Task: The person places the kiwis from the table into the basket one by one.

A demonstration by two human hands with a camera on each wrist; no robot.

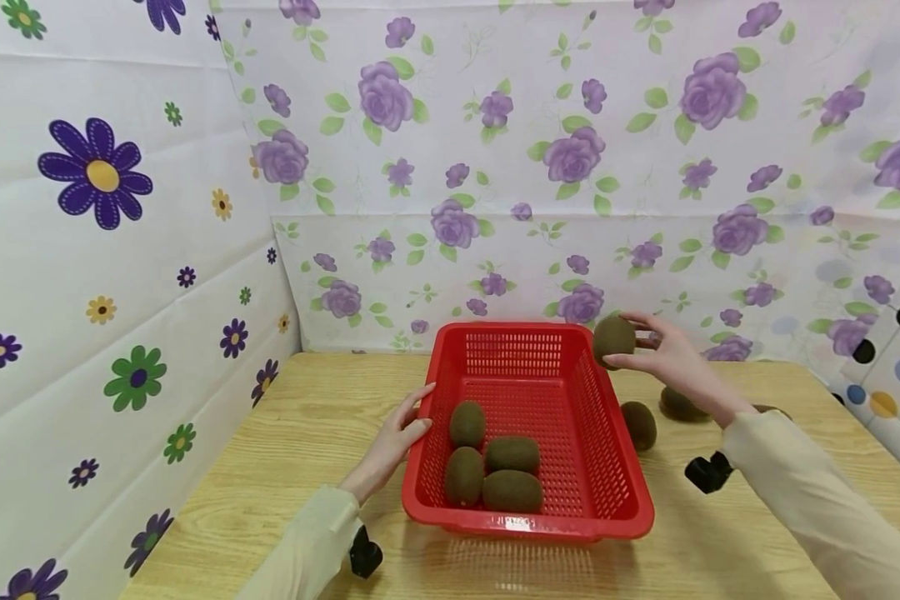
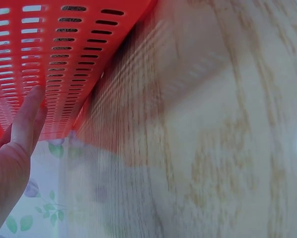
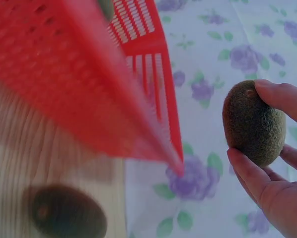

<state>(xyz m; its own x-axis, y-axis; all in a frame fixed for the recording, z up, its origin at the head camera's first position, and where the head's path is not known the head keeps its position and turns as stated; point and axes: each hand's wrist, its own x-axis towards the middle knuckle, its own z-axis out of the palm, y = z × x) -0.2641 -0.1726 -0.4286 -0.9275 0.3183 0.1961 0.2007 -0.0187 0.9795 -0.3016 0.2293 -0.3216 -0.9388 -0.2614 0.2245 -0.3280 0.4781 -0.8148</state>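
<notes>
A kiwi [image 1: 613,341] is held between the thumb and fingers of my right hand [image 1: 663,354], at the height of the red basket's right rim near its back corner. The right wrist view shows the same kiwi [image 3: 253,124] pinched upright, apart from the basket. My left hand [image 1: 393,442] rests against the left side of the red plastic basket [image 1: 528,527]; in the left wrist view its fingers [image 2: 27,121] lie fairly straight along the perforated outer wall. Inside the basket, several kiwis [image 1: 512,492] lie toward the front left.
Right of the basket, a kiwi [image 1: 639,425] lies close to its wall on the wooden table [image 1: 330,392]. Another kiwi [image 1: 681,405] sits farther right, and one more is partly hidden behind the right forearm. Flowered cloth [image 1: 450,167] hangs behind the table and at both sides.
</notes>
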